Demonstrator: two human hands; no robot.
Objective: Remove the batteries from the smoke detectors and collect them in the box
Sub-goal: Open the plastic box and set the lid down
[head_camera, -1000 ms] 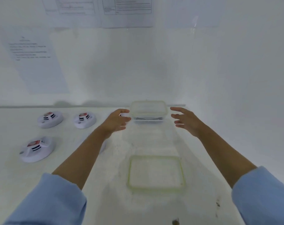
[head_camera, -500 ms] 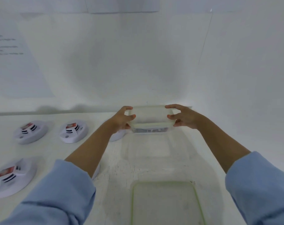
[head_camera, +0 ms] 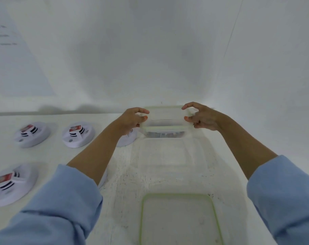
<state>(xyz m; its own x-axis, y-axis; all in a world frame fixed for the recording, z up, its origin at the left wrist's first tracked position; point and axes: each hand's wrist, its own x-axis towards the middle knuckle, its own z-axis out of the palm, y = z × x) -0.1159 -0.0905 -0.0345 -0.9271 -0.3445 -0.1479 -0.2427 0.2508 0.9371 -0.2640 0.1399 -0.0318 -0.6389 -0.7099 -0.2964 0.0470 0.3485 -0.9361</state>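
Smoke detectors (head_camera: 78, 134), four in view; one box (head_camera: 165, 119) pinched endwise by left hand (head_camera: 132, 119) and right hand (head_camera: 202, 118); one lid (head_camera: 180, 221) nearer

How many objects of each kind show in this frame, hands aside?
Smoke detectors: 4, one partly hidden behind the left hand
Clear box: 1, held between left hand and right hand
Green-rimmed lid: 1
Total: 6; a pale edge under the left forearm is too hidden to count
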